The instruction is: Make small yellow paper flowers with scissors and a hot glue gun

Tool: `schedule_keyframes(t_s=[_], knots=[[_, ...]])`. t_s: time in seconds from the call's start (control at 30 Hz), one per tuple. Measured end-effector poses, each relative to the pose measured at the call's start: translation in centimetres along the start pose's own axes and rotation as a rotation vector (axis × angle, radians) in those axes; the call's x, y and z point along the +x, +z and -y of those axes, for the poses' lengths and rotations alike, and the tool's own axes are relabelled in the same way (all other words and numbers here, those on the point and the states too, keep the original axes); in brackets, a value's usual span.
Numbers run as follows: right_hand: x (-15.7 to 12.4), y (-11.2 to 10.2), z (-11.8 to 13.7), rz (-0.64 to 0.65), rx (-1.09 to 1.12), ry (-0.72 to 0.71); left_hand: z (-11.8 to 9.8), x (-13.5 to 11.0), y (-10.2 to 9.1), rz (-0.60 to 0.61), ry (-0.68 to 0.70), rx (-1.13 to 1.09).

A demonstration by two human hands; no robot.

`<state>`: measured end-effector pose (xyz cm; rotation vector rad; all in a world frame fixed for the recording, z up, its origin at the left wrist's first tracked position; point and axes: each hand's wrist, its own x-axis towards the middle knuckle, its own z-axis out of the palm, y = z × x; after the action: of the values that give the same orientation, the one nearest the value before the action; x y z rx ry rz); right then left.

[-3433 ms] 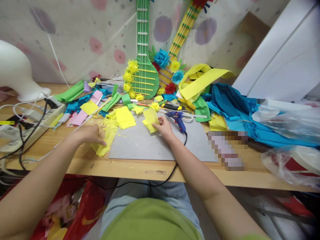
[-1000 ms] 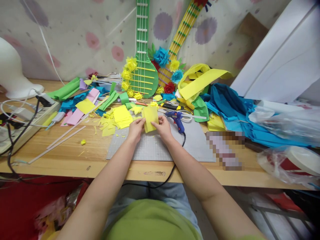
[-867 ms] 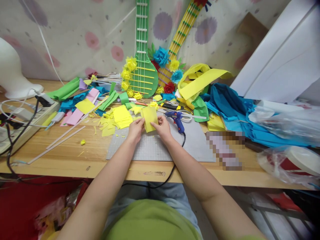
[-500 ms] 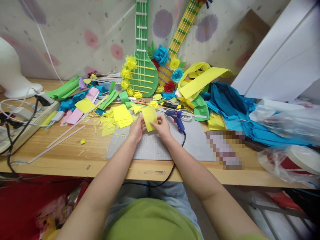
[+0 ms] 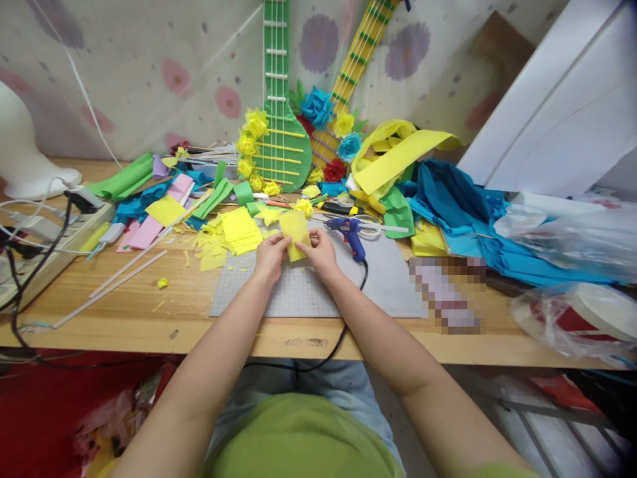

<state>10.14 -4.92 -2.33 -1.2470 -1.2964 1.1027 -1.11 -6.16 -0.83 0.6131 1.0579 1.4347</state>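
Between my two hands is a small yellow paper rectangle (image 5: 295,234), held above the grey cutting mat (image 5: 298,299). My left hand (image 5: 271,257) pinches its left edge, the thumb lying on the front. My right hand (image 5: 321,251) grips the lower right edge with thumb and fingers. Left of my hands lies a stack of yellow paper pieces (image 5: 241,231), with torn yellow scraps (image 5: 212,249) beside it. A blue glue gun (image 5: 352,238) rests on the mat just right of my right hand, its black cord running off the table's front edge.
A green paper guitar (image 5: 283,153) with yellow flowers and a yellow guitar (image 5: 365,56) lean at the back. Blue crepe paper (image 5: 458,206) is heaped on the right. A power strip (image 5: 60,245) and a white foam head (image 5: 30,146) stand left. Thin sticks (image 5: 114,285) lie left of the mat.
My left thumb has come onto the front of the yellow paper, at its left edge. The whole view has shifted slightly. My right hand keeps its grip.
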Motion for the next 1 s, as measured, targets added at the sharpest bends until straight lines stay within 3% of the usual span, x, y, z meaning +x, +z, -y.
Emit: schedule_keyframes(t_s=[0.17, 0.33, 0.53, 0.73, 1.0], knots=[[0.2, -0.2, 0.5, -0.056, -0.075, -0.081, -0.1, -0.1, -0.1, -0.03, 0.027, 0.039], [0.8, -0.7, 0.1, 0.076, 0.195, 0.015, -0.5, -0.5, -0.3, 0.037, 0.003, 0.17], [1.2, -1.4, -0.1, 0.098, 0.311, 0.052, -0.7, -0.6, -0.4, 0.108, -0.077, 0.301], [1.3, -1.4, 0.1, 0.05, 0.295, 0.062, -0.9, -0.8, -0.3, 0.155, -0.122, 0.314], [1.6, -1.8, 0.1, -0.038, 0.227, 0.026, -0.9, -0.5, -0.7, 0.129, -0.117, 0.271]])
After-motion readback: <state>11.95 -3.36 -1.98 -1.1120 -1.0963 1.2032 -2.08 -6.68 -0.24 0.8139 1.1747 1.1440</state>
